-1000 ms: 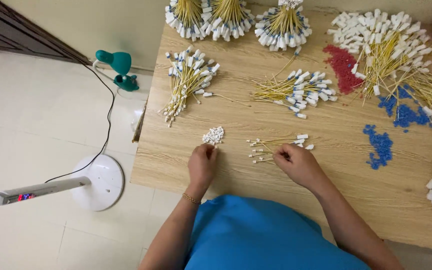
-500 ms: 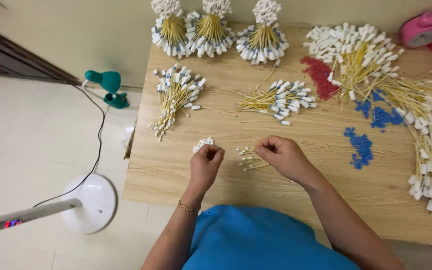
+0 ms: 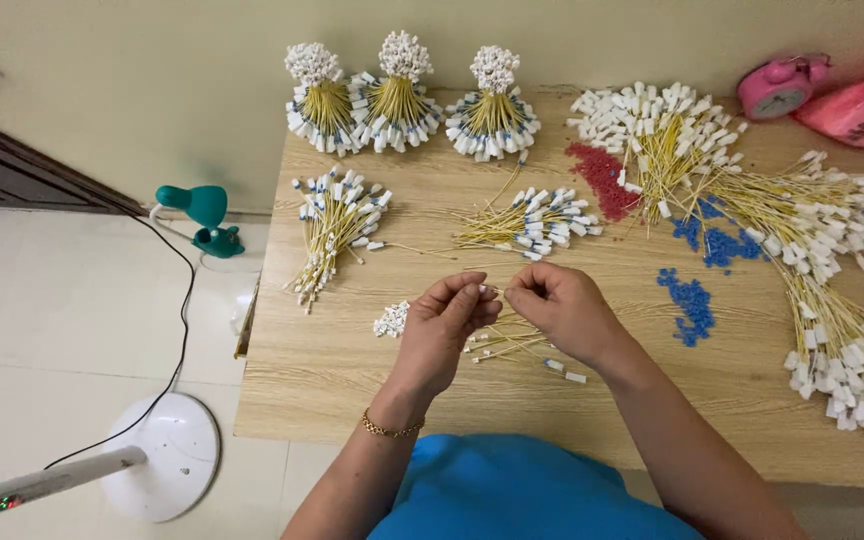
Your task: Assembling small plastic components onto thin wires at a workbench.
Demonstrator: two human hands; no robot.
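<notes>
Left hand (image 3: 444,325) and right hand (image 3: 560,308) meet — pinching one small white piece (image 3: 483,289) between them.

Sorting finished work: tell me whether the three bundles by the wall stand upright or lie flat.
Upright. The three bundles stand in a row, white tips bunched on top and tagged ends flared on the table, unlike the flat bundle nearer.

A green desk lamp (image 3: 207,212), pink alarm clock (image 3: 779,86) and white fan base (image 3: 165,456).
</notes>
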